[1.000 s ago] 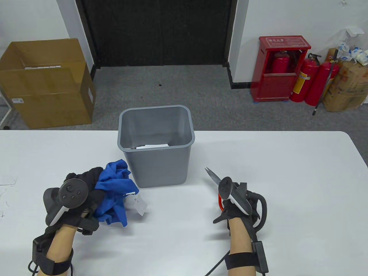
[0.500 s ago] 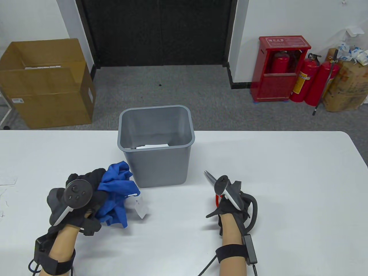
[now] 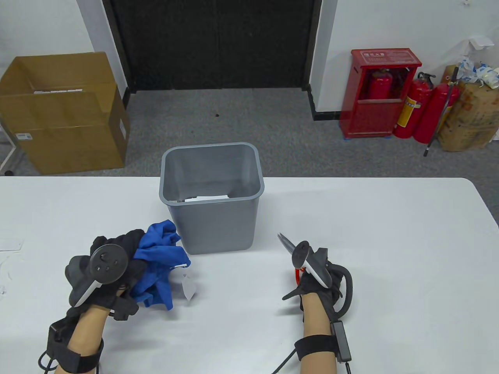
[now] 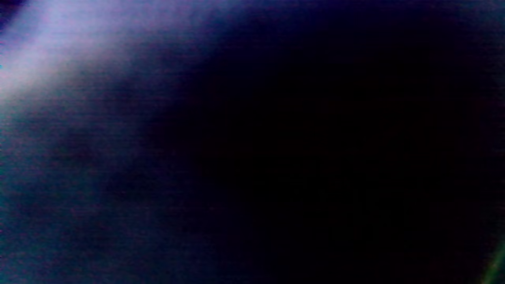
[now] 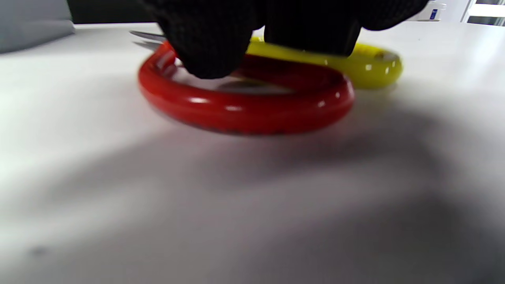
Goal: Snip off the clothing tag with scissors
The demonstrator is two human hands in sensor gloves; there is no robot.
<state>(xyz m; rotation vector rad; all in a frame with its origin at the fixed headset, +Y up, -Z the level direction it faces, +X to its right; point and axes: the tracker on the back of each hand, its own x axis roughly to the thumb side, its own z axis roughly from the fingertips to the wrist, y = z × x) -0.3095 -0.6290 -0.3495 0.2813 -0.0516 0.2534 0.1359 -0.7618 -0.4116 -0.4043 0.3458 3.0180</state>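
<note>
Our right hand [image 3: 317, 278] had its gloved fingers [image 5: 209, 43] down on the red and yellow plastic handle loops of the steel scissors [image 3: 291, 251]. From the right wrist view the loops seemed to lie flat on the white counter [image 3: 390, 241], so we judged this grip to be only forming; whether the fingers were threaded through the loops we could not tell. The blades pointed up and left, toward the bin.

Our left hand [image 3: 103, 278] held the bunched blue fabric garment [image 3: 160, 267] in a closed grip, at the counter just left of the grey plastic waste bin [image 3: 212, 202]. The left wrist view was dark and showed nothing useful.

The small white paper tag [image 3: 188, 287] hung from the garment's right side on its thin fastener, attached and uncut, well apart from the scissor blades.

So we judged the task to be at an early stage: garment in hand, tag exposed, scissors being taken up. Left to do were lifting the scissors, bringing the blades to the fastener, cutting, and probably dropping the tag in the bin.
</note>
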